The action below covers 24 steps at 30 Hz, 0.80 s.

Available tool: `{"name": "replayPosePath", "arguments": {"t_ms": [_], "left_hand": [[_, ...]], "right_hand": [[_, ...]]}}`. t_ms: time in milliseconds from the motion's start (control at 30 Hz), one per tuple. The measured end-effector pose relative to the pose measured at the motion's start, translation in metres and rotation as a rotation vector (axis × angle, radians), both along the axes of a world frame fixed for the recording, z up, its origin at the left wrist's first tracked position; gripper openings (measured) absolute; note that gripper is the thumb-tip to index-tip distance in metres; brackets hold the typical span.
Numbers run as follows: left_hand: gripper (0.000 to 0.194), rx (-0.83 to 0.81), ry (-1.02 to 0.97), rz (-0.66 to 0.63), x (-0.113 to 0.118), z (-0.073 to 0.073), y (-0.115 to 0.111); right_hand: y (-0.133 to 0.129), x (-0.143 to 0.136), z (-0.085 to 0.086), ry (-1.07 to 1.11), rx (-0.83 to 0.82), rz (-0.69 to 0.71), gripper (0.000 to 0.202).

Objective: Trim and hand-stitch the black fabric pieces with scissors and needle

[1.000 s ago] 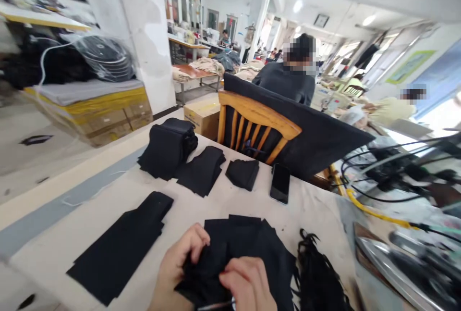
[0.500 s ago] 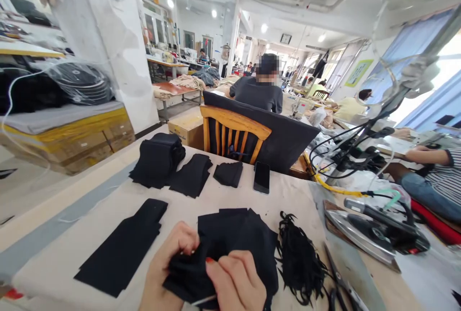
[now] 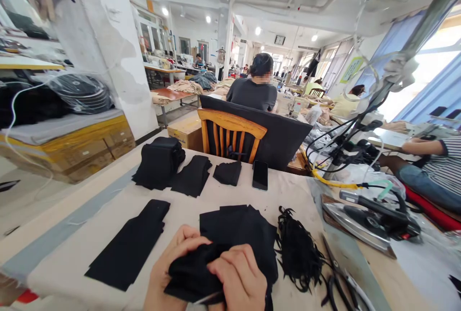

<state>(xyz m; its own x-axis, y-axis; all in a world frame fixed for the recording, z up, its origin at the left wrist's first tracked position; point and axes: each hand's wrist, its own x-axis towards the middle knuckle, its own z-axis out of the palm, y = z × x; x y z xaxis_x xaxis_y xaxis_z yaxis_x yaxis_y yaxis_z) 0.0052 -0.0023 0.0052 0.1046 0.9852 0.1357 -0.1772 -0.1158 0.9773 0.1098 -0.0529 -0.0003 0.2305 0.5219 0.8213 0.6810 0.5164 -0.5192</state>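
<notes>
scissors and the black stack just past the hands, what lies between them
A bundle of black strips lies between the scissors and that stack, as the head view shows.

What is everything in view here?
Held cloth: one bunch, black, in both hands
Fanned cloth pile: one, black, just beyond
Long cloth stack: one, black, left
Other stacks: three, black, far side
Phone: one, dark, right of these
Strip bundle: one, black, right of pile
Scissors: one pair, dark, right of strips
Iron: one, silver-black, table's right
Table: one, beige-covered, foreground
Chair: one, brown, beyond table
Cartons: several, brown, beyond table
People: several, mixed clothing, background
Left grip: one, bare, holding cloth
Right grip: one, bare, holding cloth
</notes>
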Motion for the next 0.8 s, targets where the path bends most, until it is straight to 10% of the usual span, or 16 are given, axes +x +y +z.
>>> {"name": "replayPosePath", "arguments": {"t_ms": [267,500,800], "left_hand": [[0.006,-0.107,0.090,-0.309,-0.013,0.005,-0.009],[0.023,-0.673,-0.275,-0.363,-0.011,-0.003,-0.019],[0.012,-0.787,-0.426,-0.340,-0.006,0.000,-0.028]], "right_hand": [[-0.008,0.022,0.013,0.318,-0.428,0.123,0.012],[-0.007,0.035,0.013,0.743,-0.717,0.654,0.029],[0.004,0.013,-0.017,0.536,-0.637,0.196,0.040]]}}
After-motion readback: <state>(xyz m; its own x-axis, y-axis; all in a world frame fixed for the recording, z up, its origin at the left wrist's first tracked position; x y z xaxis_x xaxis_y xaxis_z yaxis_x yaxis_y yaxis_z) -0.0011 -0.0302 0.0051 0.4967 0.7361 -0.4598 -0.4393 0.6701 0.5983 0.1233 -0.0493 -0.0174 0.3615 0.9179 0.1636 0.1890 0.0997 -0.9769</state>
